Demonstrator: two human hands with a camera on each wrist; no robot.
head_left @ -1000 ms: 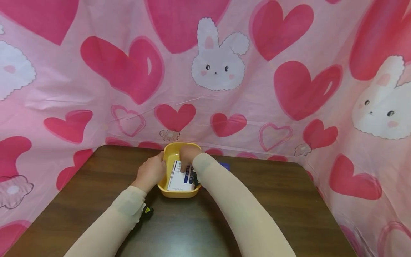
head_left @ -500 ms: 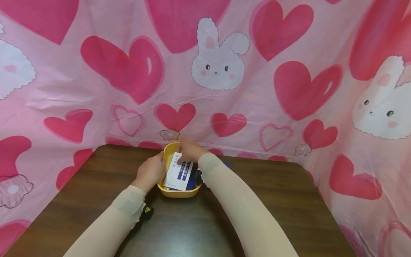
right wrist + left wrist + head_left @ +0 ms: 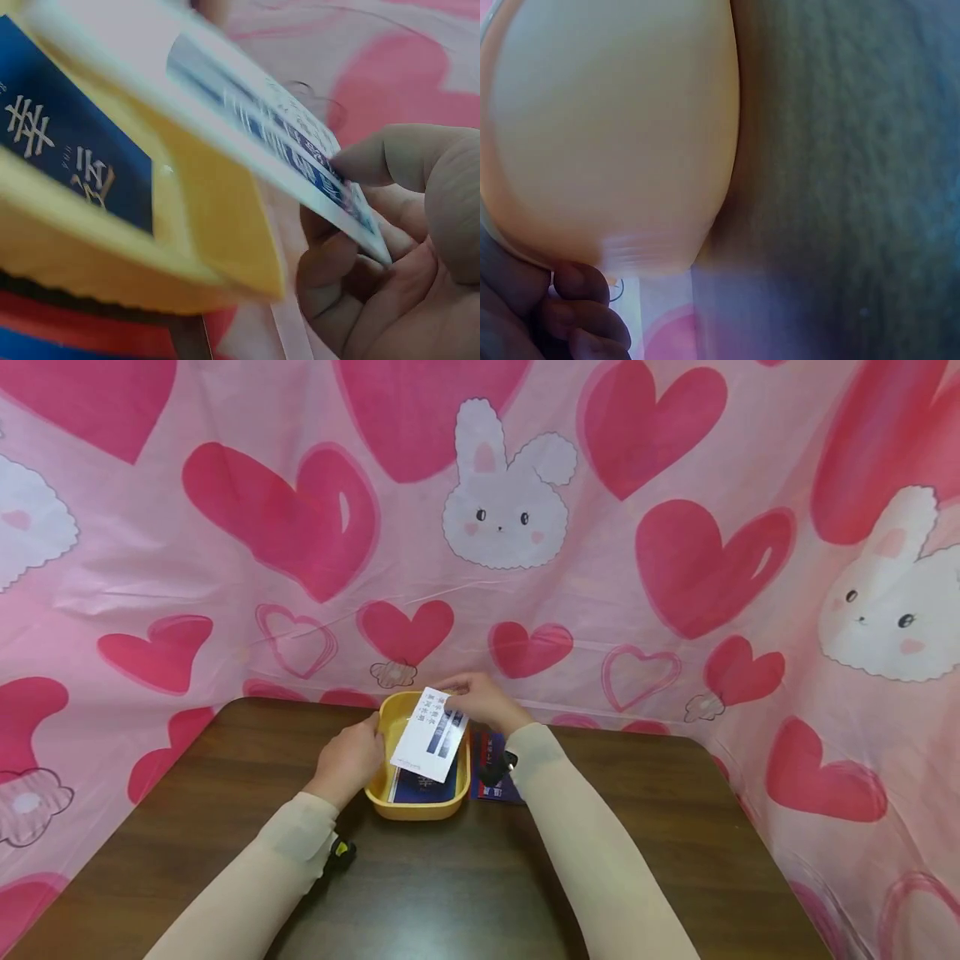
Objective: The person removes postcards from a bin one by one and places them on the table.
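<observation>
A yellow plastic basin [image 3: 417, 813] stands at the back of the table. My left hand [image 3: 348, 760] grips its left rim, and in the left wrist view curled fingers [image 3: 585, 315] show beneath the basin's wall [image 3: 615, 135]. My right hand [image 3: 483, 700] pinches the top right corner of a white card [image 3: 422, 750] printed with blue bars and characters. The card slants above the basin, apart from its floor. Under it, inside the basin, lies a dark blue card [image 3: 75, 127] with pale characters, partly covered in the head view.
Right of the basin, a dark blue and red printed item [image 3: 512, 792] lies on the brown wooden table [image 3: 637, 827], partly hidden by my right wrist camera [image 3: 498, 768]. A pink cloth [image 3: 600, 585] with hearts and rabbits hangs right behind the table edge.
My right hand has come up out of the basin and to the right, lifting the white card off the dark blue one. My left hand has stayed on the rim.
</observation>
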